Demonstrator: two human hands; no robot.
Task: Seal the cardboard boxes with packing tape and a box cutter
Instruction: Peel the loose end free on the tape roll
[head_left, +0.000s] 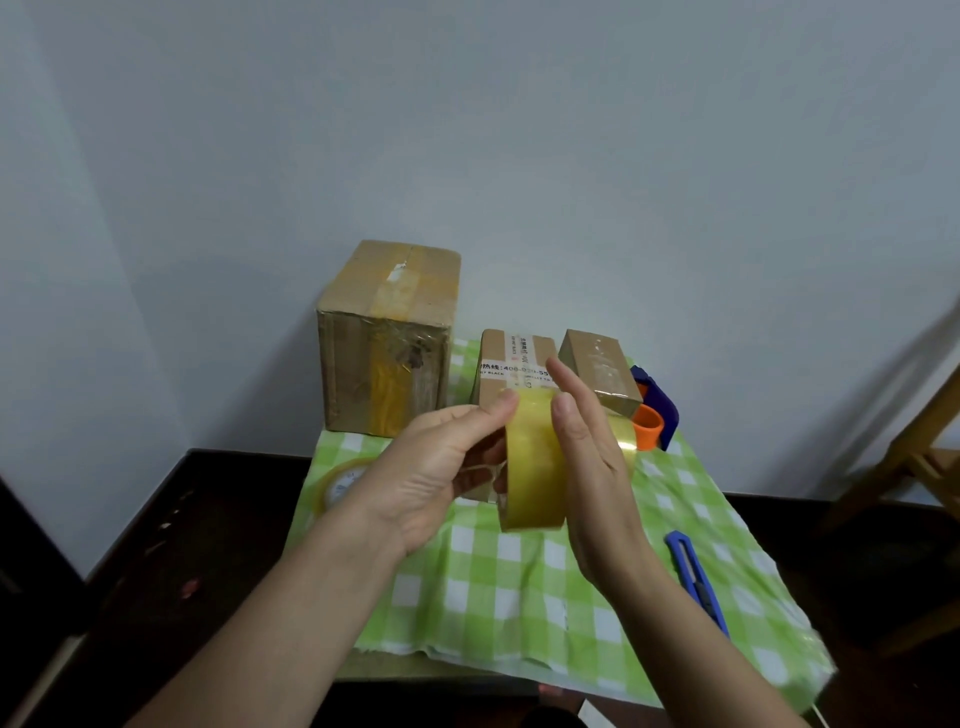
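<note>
A roll of yellowish clear packing tape is held upright above the table between both hands. My left hand grips its left side, thumb on the top of the roll. My right hand lies flat against its right side, fingers straight. Behind the roll stand a medium cardboard box with a printed label and a small tilted box. A large taped box stands at the back left. A blue box cutter lies on the cloth to the right.
A green and white checked cloth covers the small table. A second tape roll lies flat at its left edge. A blue and orange tape dispenser sits behind the small box. A wooden frame stands at right.
</note>
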